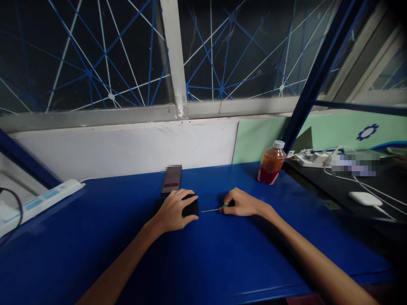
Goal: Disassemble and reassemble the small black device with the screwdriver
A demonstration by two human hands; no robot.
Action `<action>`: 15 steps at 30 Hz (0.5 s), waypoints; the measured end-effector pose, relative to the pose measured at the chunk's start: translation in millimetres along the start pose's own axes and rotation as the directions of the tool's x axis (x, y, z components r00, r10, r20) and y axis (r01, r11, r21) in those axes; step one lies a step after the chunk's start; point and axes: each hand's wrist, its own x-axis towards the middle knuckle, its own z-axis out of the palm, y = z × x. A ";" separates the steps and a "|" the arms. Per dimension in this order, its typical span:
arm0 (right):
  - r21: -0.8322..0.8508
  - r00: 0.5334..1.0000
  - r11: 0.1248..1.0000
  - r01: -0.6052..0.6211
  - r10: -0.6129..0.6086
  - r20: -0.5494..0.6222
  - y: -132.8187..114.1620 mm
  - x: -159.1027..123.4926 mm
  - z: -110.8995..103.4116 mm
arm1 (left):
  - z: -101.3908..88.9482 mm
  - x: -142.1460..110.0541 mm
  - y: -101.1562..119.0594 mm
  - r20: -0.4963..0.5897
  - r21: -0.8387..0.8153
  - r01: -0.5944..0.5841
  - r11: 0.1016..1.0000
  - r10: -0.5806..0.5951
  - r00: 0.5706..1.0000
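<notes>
My left hand (174,209) lies over a small black device (190,208) on the blue table (203,254), fingers curled round it. My right hand (241,203) is closed in a pinch on a thin screwdriver (212,209) with a green grip. Its metal tip points left, close to the black device's right edge. A dark phone (171,178) lies flat just behind my left hand.
A bottle of orange drink (271,163) with a white cap stands at the back right. A white power strip (38,202) lies at the left edge. On a dark side desk to the right are a second power strip (310,159), cables and a white mouse-like object (365,198). A wall and window stand behind.
</notes>
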 end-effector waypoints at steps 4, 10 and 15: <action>-0.006 1.000 1.000 0.007 -0.007 -0.003 0.3 -0.2 -0.1 | 0.6 0.1 -0.2 0.006 0.010 0.001 1.000 -0.001 1.000; -0.014 1.000 1.000 -0.004 0.004 0.009 0.0 0.5 -0.5 | -0.9 0.2 0.7 0.004 0.007 -0.002 1.000 0.002 1.000; -0.044 1.000 0.999 -0.001 0.000 -0.004 -0.9 0.3 -1.0 | -1.7 0.4 1.0 0.008 0.019 -0.007 1.000 0.006 1.000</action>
